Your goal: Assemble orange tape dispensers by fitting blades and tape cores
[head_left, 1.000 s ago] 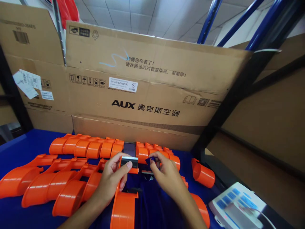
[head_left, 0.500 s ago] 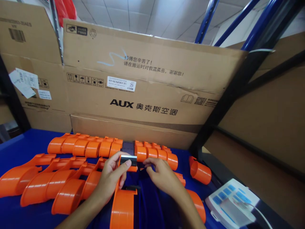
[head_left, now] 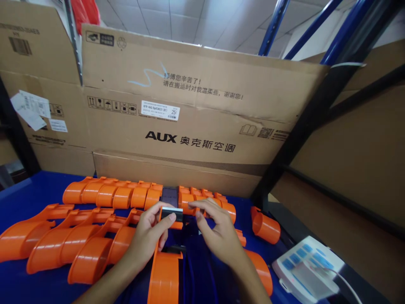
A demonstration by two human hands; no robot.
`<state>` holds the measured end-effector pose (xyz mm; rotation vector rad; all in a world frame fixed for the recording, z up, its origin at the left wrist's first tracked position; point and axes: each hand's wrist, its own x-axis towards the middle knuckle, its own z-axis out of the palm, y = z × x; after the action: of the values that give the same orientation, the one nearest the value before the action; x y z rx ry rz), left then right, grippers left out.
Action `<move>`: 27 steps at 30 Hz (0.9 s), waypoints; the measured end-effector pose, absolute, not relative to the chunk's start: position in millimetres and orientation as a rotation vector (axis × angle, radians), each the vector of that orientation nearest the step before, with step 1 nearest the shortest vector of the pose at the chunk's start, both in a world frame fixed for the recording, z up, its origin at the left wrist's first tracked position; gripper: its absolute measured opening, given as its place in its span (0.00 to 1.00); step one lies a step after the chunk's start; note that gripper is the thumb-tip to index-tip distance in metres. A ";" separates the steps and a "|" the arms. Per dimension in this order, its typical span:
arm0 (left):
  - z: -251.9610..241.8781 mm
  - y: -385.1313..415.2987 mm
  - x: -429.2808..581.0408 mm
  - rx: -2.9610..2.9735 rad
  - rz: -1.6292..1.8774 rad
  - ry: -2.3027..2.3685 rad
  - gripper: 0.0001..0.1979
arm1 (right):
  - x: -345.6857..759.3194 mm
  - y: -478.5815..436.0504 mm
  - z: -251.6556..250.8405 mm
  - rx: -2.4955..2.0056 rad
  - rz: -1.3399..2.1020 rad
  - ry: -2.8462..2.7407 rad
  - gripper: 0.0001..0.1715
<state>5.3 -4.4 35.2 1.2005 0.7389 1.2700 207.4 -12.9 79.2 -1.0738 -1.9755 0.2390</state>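
My left hand (head_left: 151, 230) is closed around an orange tape dispenser (head_left: 164, 276) at the bottom centre. Its thumb presses on a black plate edged by a pale serrated blade (head_left: 172, 209) at the dispenser's upper end. The round orange part of that dispenser hangs toward me, below the hand. To the right of the blade, my right hand (head_left: 218, 230) is raised with thumb and fingers apart, and nothing shows between them. Orange tape dispensers (head_left: 106, 196) in a row lie beyond the left hand, and several more (head_left: 186, 202) lie behind the right one.
More orange tape dispensers (head_left: 90, 259) lie on the blue surface (head_left: 15, 278) at left. A lone dispenser (head_left: 265, 226) sits at right, by a white device with blue keys and a cable (head_left: 305, 270). A cardboard sheet (head_left: 202, 122) stands behind, beside a dark post (head_left: 294, 139).
My right hand has lifted slightly, with its fingers spreading further from the thumb. My left hand still holds the tape dispenser in nearly the same place.
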 end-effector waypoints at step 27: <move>52.2 -19.2 -13.9 1.047 1.455 0.374 0.13 | 187.8 -16.3 84.2 -1.097 0.141 -2.178 0.10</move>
<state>-13.9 -19.2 52.2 1.0473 0.3738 1.4546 187.8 -16.3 84.2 -1.0972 -2.1783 0.1413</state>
